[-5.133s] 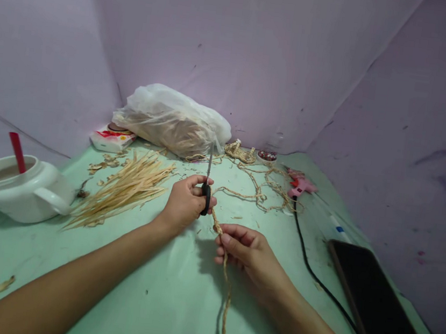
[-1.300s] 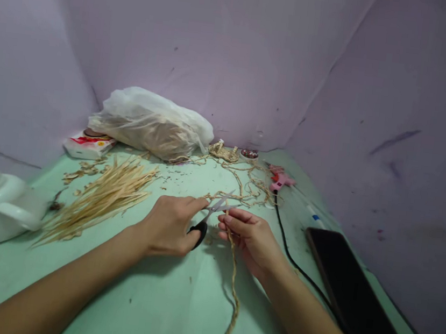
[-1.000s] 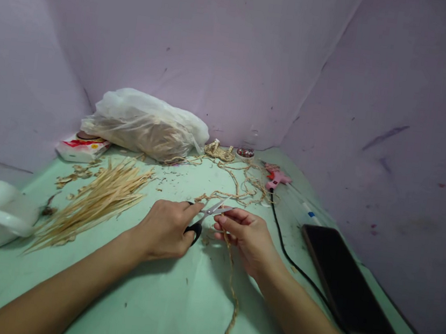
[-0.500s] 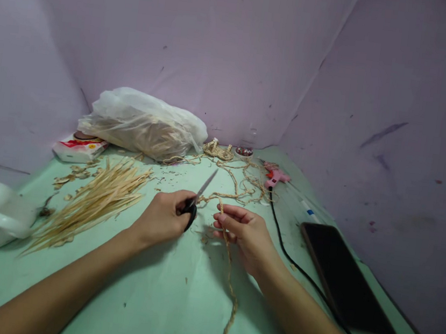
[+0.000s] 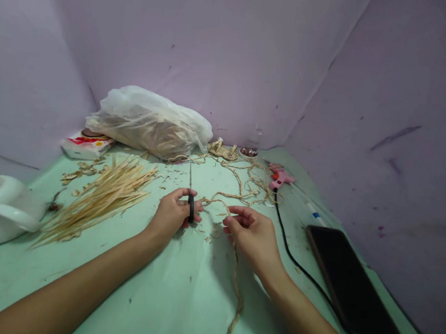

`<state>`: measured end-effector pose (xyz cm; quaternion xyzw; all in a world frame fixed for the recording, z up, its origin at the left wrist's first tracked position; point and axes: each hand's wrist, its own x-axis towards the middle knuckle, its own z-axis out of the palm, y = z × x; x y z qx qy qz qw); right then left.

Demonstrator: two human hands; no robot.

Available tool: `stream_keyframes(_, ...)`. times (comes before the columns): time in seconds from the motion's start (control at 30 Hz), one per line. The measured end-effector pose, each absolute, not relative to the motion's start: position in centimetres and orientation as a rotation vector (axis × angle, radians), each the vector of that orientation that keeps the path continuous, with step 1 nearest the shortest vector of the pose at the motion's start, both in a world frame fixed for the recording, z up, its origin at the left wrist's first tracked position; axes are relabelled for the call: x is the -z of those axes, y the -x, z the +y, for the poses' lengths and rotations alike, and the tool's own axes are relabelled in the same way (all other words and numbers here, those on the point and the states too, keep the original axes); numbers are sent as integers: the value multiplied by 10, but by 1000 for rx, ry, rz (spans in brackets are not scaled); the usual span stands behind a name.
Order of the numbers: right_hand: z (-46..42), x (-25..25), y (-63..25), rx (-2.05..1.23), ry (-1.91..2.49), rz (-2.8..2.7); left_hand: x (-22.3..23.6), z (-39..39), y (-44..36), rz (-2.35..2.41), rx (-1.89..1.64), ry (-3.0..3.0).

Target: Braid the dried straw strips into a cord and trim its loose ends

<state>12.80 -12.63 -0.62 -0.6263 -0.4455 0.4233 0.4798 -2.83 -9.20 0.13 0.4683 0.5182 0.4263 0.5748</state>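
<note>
Cord [image 5: 239, 305]: twisted or braided, straw-coloured, at the middle of the green table [image 5: 142, 298]; it runs from the left fingertips across to the right hand, then down to the near edge.
Left hand [image 5: 171, 212]: closed round the black handle of the scissors [image 5: 190, 209], one cord end meeting its fingertips; whether they pinch that end or only touch it, I cannot tell.
Scissors blades: pointing to the far side, edge-on, so their opening is unclear.
Right hand [image 5: 256, 241]: thumb and fingers drawn narrow, pinching the cord right of the left hand.
Cord's feel: probably very light and limp, dry and slightly rough, so unlikely to slip; the twist might loosen or fray at a cut end.
Cord's best hold: likely a light fingertip pinch just beside the end, the tail left slack.
Scissors' feel: probably light and stiff; the handle loops are the safe hold, away from the blades.
Far tangle [image 5: 255, 187]: loops of similar cord between the hands and the pink glue gun [image 5: 281, 178]; probably quick to snag if pulled.
Straw strips [image 5: 107, 196]: a loose heap left of the left hand, likely thin and easily split.
</note>
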Motion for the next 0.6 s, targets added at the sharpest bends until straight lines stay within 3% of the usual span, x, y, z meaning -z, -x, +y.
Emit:
stream_keyframes(0.3,-130,-7,-124,-1854,1160,-603,0,-82,40,1101,-1177,-1311)
stream_keyframes(0.6,-140,-2,-114,-1932,1054,-778,-7,-90,32,1194,-1041,-1078)
